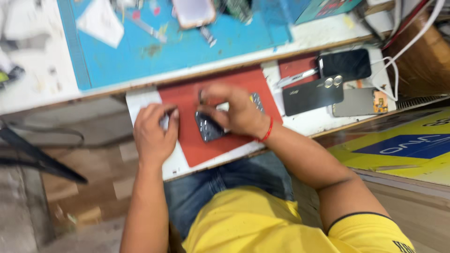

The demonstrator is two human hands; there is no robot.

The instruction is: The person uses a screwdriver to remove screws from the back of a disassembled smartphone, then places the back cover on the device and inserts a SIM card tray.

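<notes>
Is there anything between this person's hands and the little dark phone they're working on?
Nothing visible. The right hand rests directly on the small dark keypad phone on the red mat; the left hand sits just beside it.
</notes>
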